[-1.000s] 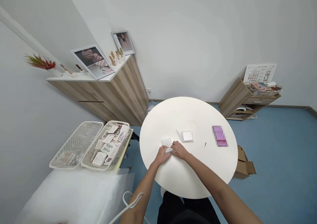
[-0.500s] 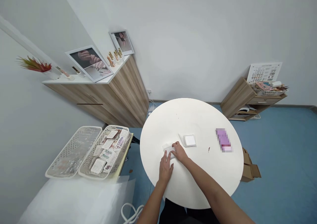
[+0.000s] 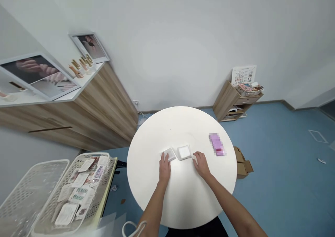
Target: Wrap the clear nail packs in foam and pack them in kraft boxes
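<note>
On the round white table (image 3: 180, 191) lie two small white square items. The left one is a flat white packet (image 3: 170, 154), and my left hand (image 3: 164, 168) rests against its near edge with the fingertips. Beside it sits a white square pad (image 3: 184, 152) in a clear or white wrapper. My right hand (image 3: 201, 164) lies flat on the table, its fingertips close to the pad's right corner. Neither hand appears to grip anything. Further right lies a pink box (image 3: 217, 144), pixelated in the picture.
A perforated white basket (image 3: 91, 181) of flat packets stands at the lower left, beside the table. Behind are a wood-grain cabinet (image 3: 104, 111) with hand models and framed photos, and a small shelf unit (image 3: 231, 102). A cardboard box (image 3: 242, 165) sits on the blue floor.
My hands have drawn apart from the packet, where they were together, and now lie to either side of the two white items. The whole view has swung, shifting the table and cabinet left.
</note>
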A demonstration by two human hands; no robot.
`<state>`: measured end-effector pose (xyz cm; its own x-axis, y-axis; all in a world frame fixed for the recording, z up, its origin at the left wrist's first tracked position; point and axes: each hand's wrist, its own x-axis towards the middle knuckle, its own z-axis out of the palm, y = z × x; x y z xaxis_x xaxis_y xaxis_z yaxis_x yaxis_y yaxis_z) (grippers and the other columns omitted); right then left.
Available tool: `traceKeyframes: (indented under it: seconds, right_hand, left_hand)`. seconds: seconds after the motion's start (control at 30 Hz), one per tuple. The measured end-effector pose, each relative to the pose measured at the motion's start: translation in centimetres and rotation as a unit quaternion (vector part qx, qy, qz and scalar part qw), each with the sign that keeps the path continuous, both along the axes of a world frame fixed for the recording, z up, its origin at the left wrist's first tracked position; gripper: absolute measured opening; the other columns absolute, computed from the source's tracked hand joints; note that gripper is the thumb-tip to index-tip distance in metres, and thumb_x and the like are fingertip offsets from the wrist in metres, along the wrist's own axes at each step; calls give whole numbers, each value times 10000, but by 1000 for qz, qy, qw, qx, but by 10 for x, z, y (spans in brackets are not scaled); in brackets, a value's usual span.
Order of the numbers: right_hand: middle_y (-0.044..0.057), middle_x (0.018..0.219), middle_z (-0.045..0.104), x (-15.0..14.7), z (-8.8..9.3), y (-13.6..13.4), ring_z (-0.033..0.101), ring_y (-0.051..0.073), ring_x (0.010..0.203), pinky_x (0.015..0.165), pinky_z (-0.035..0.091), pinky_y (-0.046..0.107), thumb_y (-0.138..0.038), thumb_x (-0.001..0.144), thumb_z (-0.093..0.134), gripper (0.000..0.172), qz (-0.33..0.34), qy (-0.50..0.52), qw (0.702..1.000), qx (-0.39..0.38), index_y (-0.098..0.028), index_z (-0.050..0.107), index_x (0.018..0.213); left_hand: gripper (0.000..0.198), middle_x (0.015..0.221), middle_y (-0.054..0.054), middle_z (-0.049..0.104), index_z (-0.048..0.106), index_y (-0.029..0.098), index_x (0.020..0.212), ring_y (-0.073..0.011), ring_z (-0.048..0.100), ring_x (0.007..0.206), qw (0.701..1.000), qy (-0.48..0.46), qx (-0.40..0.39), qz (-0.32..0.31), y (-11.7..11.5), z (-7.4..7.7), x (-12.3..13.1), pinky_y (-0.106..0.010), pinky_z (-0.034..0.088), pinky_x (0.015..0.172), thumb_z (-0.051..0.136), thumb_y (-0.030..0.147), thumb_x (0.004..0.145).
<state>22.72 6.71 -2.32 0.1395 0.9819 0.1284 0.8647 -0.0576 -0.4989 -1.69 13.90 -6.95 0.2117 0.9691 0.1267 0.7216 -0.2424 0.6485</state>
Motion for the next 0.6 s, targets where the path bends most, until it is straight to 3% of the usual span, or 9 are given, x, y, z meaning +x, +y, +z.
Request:
traceKeyframes:
  seconds: [0.17, 0.27, 0.43, 0.6]
  right_hand:
    - [151, 1363, 487, 91, -15, -22, 375, 322, 1292, 1056, 318, 520, -352, 938, 337, 454, -124, -41, 991, -12, -180, 457, 1340]
    - [154, 1425, 460, 128, -23, -23, 273, 341, 1385, 1123, 191, 572, -398, 913, 351, 561, -140, -64, 986, -62, -147, 386, 1413]
    - [156, 1468, 429, 153, -32, -12, 173, 359, 1440, 1117, 9, 665, -438, 884, 367, 661, -100, -75, 982, -139, -120, 321, 1462]
    - [158, 1525, 344, 148, -30, 0, 180, 346, 1441, 1130, -12, 643, -422, 892, 379, 644, -38, -74, 992, -97, -127, 316, 1461]
  left_hand:
    - [665, 1602, -94, 190, 251, 233, 1502, -297, 425, 1314, 999, 15, 7, -52, 0, 17, 19, -478, 431, 1030, 419, 168, 862]
    - [708, 1605, -151, 140, 191, 189, 1519, -324, 480, 1264, 998, 57, 16, 27, -8, 27, 27, -486, 455, 982, 441, 202, 857]
    - [651, 1562, -225, 213, 286, 133, 1470, -368, 499, 1241, 985, 102, 28, 140, -43, 31, 25, -523, 453, 954, 469, 252, 856]
    - [507, 1503, -198, 342, 462, 159, 1344, -356, 506, 1231, 973, 96, 38, 207, -89, 30, 14, -529, 452, 955, 470, 230, 842]
